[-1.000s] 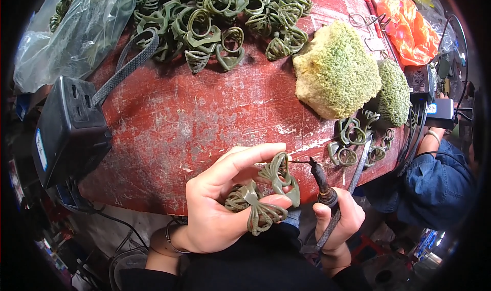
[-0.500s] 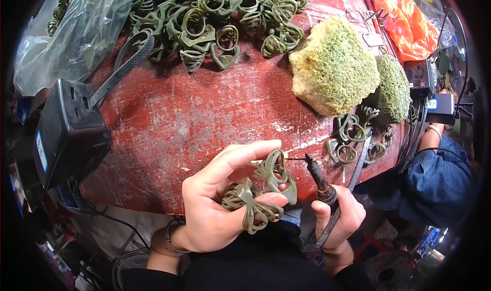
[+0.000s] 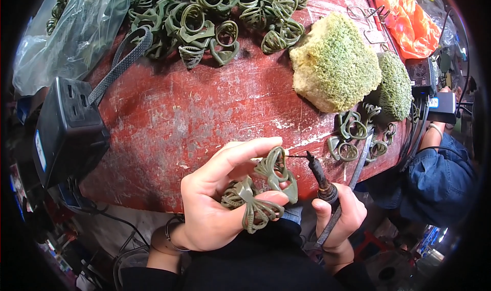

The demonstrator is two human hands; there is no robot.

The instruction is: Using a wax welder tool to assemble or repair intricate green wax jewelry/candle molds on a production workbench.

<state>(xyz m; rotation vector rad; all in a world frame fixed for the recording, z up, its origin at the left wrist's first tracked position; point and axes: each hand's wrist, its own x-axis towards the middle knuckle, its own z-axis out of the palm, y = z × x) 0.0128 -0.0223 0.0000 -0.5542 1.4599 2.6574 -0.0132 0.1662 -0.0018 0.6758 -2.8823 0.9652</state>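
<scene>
My left hand point(image 3: 203, 211) is closed around a few dark green, waxy openwork rings point(image 3: 260, 213), pinching one upright between thumb and fingers. In my right hand point(image 3: 348, 217) is a soldering-iron-like hot pen point(image 3: 319, 177) with a blackened shaft. Its thin needle tip points left and reaches the edge of the upper ring; whether it touches cannot be made out. A long, flat grey file point(image 3: 356, 163) also passes through my right hand, slanting up and away. Just beyond it lie several loose green rings point(image 3: 352, 127).
A heap of green rings point(image 3: 204, 15) covers the far side of the red worn table point(image 3: 169, 122). Two green-yellow porous blocks point(image 3: 335, 61) point(image 3: 395, 86) stand at right. A black box point(image 3: 71, 127) with a strap is at left; plastic bags, cables and another person's arm point(image 3: 434, 137) are around the edges.
Both hands keep nearly the same pose and hold. The pen has shifted very slightly, and the whole view has moved a little.
</scene>
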